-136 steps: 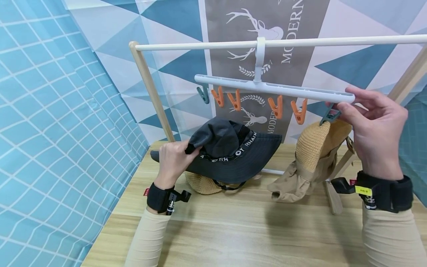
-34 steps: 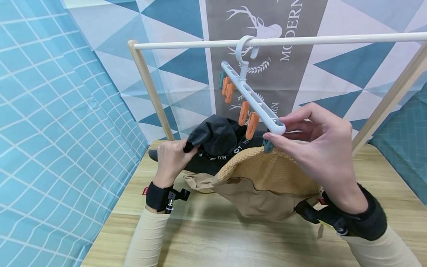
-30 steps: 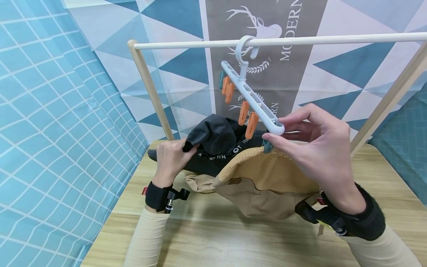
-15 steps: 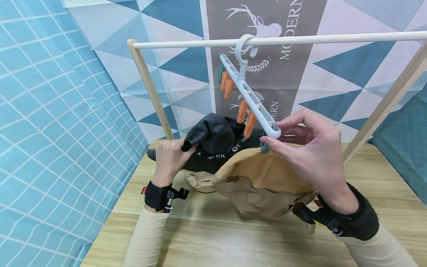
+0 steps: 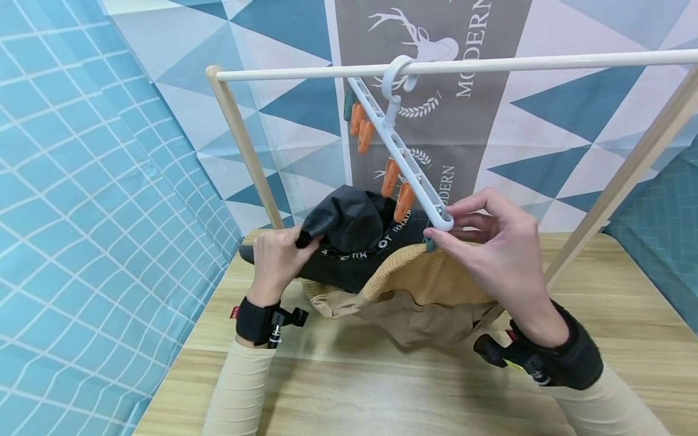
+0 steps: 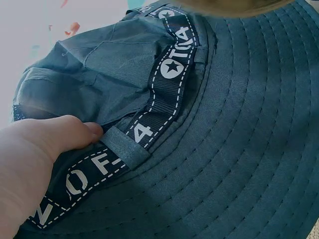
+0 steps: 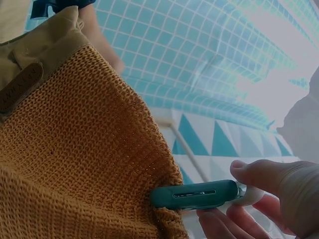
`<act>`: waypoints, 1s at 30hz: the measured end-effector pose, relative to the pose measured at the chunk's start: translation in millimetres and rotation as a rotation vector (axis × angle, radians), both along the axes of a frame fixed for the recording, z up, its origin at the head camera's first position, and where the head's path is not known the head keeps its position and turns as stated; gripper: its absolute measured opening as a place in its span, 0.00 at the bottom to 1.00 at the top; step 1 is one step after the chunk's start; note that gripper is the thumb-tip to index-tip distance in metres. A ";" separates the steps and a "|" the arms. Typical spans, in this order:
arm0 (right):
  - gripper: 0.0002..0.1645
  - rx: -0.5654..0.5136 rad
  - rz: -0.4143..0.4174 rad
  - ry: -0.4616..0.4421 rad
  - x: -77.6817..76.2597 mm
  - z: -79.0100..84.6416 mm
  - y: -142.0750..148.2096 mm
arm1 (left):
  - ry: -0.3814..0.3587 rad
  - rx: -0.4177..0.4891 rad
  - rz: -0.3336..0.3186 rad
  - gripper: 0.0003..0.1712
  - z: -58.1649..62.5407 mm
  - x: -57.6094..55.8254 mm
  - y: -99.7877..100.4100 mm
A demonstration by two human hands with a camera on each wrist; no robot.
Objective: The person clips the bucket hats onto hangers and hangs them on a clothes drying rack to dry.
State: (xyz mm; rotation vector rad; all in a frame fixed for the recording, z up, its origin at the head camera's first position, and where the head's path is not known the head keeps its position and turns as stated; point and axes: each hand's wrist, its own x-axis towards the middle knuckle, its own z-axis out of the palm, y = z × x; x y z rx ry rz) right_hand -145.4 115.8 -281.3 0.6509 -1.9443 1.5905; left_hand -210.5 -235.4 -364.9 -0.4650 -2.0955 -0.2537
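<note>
My left hand point(image 5: 277, 261) grips the crown of a dark bucket hat point(image 5: 349, 223) with a lettered band. In the left wrist view the thumb lies across the crown beside that band point(image 6: 171, 74). My right hand point(image 5: 498, 254) pinches the near end of a pale blue clip hanger point(image 5: 408, 163), hooked over a white rail point(image 5: 305, 74). Below those fingers a green clip point(image 7: 195, 194) bites the edge of a woven straw hat point(image 5: 436, 272) with beige fabric. Several orange clips point(image 5: 404, 202) hang along the bar, and another green clip point(image 5: 349, 105) sits at its far end.
Wooden posts point(image 5: 245, 151) carry the rail above a wood-grain table point(image 5: 349, 387). Blue tiled-pattern sheeting point(image 5: 109, 200) covers the left side, and a triangle-patterned backdrop point(image 5: 578, 121) stands behind.
From along the rail, the hanger has swung its right end toward me, bringing the straw hat before the dark one. Lately that end drops slightly and moves left; the far end rises. My left hand stays.
</note>
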 end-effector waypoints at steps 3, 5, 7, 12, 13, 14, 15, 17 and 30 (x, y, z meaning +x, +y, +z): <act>0.20 0.005 -0.011 -0.033 -4.6 -5.0 -0.1 | 0.004 -0.006 -0.008 0.26 -0.1 0.3 0.8; 0.20 0.006 -0.014 -0.053 -8.0 -8.2 0.0 | 0.005 -0.005 -0.012 0.28 0.0 0.5 1.3; 0.20 0.008 -0.016 -0.068 -11.1 -11.2 0.4 | 0.006 -0.001 -0.015 0.30 0.0 1.1 1.8; 0.19 0.017 -0.025 -0.081 -17.2 -17.0 1.8 | -0.001 0.006 -0.016 0.31 -0.2 0.4 1.8; 0.19 0.019 -0.027 -0.081 -18.4 -17.7 2.0 | -0.002 0.005 -0.015 0.32 -0.4 0.1 1.6; 0.19 0.021 -0.030 -0.081 -19.4 -18.4 2.3 | -0.003 0.004 -0.013 0.31 -0.5 0.0 1.4; 0.19 0.021 -0.031 -0.080 -20.4 -19.0 2.6 | -0.002 0.003 -0.010 0.31 -0.5 -0.1 1.3; 0.19 0.017 -0.031 -0.080 -22.3 -19.9 3.1 | -0.001 0.001 -0.007 0.31 -0.4 -0.1 1.1; 0.21 -0.038 -0.037 -0.097 -32.4 -26.2 7.9 | -0.011 -0.011 -0.002 0.32 -0.2 0.5 0.2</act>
